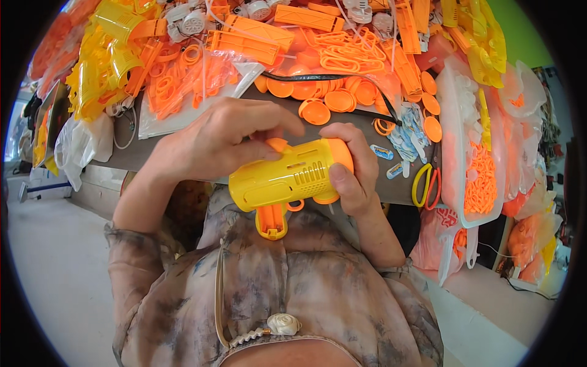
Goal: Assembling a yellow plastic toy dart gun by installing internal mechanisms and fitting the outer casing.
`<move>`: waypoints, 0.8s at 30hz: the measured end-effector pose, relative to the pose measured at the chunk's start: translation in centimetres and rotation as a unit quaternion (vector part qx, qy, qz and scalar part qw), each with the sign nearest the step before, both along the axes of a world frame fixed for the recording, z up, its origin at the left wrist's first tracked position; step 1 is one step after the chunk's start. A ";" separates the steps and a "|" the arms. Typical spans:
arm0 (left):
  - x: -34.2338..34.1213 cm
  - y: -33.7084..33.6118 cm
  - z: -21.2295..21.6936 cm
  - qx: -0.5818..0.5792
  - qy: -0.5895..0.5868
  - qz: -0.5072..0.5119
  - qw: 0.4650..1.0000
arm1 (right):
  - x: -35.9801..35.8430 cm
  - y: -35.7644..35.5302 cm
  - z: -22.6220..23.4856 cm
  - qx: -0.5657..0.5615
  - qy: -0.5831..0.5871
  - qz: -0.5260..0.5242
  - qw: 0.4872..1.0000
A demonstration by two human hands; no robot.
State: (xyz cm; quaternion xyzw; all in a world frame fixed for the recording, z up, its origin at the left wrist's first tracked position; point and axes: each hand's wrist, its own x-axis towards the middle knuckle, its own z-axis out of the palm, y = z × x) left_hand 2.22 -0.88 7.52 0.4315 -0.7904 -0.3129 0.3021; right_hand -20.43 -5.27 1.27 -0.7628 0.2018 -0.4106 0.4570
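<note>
A yellow plastic toy gun body [278,174], with vent slots in its side and an orange handle [271,221] toward me, is held level in front of my chest. My right hand [354,162] wraps round its orange end cap [340,154], thumb pressed on the side. At the gun's far edge, my left hand [226,131] is curled with its thumb against a small orange piece [277,144]; the fingertips behind are partly hidden. An orange ring [296,205] shows beside the handle, below the body.
On the grey table [400,188] lie orange round caps [315,112], scissors [426,185], small stickers [394,170] and bags of orange parts [177,85]. Yellow shells [101,70] pile up at far left. A clear bin [449,147] with small orange pieces stands at right.
</note>
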 end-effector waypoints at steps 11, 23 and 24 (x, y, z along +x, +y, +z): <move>-0.9 1.5 -5.2 0.104 0.129 0.104 0.981 | 0.0 1.4 -2.0 0.023 0.008 -0.079 0.997; -3.9 3.1 -6.6 -0.147 -0.118 0.109 0.976 | 0.3 1.3 -3.8 0.048 -0.022 -0.132 0.990; -3.8 2.9 -6.7 -0.153 -0.118 0.098 0.976 | 0.2 1.2 -3.9 0.047 -0.021 -0.136 0.989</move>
